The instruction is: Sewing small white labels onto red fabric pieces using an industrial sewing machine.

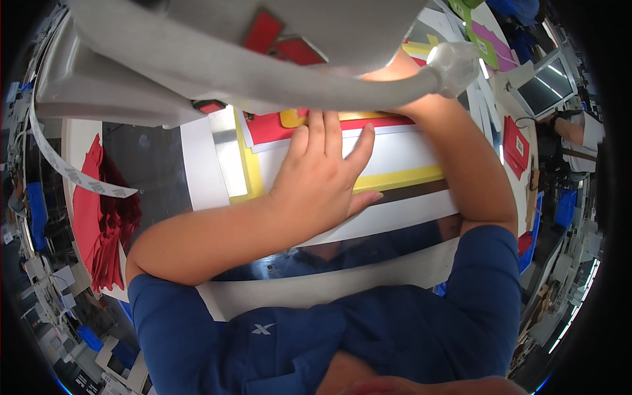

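My left hand [319, 168] lies flat with its fingers stretched out and thumb apart. Its fingertips rest on a red fabric piece [266, 130] and reach a yellow piece [290, 119] on top of it. Under these is a white sheet [401, 148] edged with yellow strips [401, 177]. My right arm bends round the far right side. Only part of my right hand [396, 68] shows, behind a grey flexible lamp arm [368, 99]; its fingers are hidden. The large pale machine head [349, 39], apparently a sewing machine, covers the far part of the work.
Red fabric pieces [99, 224] are piled at the left edge. A printed white tape [79, 176] hangs near them. A clear lamp head [454, 69] juts out at the right. Beyond it are a red labelled stack [515, 148], a screen [543, 85] and another person [579, 135].
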The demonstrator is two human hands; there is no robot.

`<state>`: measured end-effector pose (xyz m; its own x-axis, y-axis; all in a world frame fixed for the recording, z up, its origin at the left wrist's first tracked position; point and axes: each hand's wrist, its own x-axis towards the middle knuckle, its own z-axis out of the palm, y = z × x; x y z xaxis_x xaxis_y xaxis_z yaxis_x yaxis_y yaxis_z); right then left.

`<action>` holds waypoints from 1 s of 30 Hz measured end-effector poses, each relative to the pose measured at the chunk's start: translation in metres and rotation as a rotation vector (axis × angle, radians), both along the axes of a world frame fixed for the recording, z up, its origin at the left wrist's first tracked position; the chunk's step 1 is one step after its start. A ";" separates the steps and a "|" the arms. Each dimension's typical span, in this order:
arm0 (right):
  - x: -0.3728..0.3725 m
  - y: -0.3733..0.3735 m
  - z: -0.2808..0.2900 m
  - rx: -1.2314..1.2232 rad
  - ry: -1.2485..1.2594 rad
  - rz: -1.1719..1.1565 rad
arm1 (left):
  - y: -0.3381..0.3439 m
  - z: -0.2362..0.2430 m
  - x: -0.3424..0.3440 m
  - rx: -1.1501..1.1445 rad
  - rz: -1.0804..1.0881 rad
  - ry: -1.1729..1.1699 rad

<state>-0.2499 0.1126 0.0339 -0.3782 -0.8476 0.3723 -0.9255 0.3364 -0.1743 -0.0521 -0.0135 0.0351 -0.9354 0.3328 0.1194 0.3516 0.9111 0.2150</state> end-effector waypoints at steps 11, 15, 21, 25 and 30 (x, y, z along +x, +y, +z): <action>-0.003 -0.008 0.022 0.223 -0.441 -0.103 | -0.002 0.002 -0.005 0.085 0.002 -0.070; -0.012 -0.005 -0.014 0.052 0.140 0.036 | 0.003 0.008 -0.005 -0.099 0.031 -0.089; -0.013 -0.013 -0.014 0.015 0.165 -0.058 | -0.005 0.009 -0.011 -0.092 0.007 -0.059; -0.008 -0.013 -0.018 -0.064 0.192 -0.077 | -0.004 0.009 -0.009 -0.112 -0.010 -0.062; -0.008 -0.014 -0.016 -0.030 0.141 -0.015 | -0.007 0.012 -0.010 -0.106 -0.013 -0.012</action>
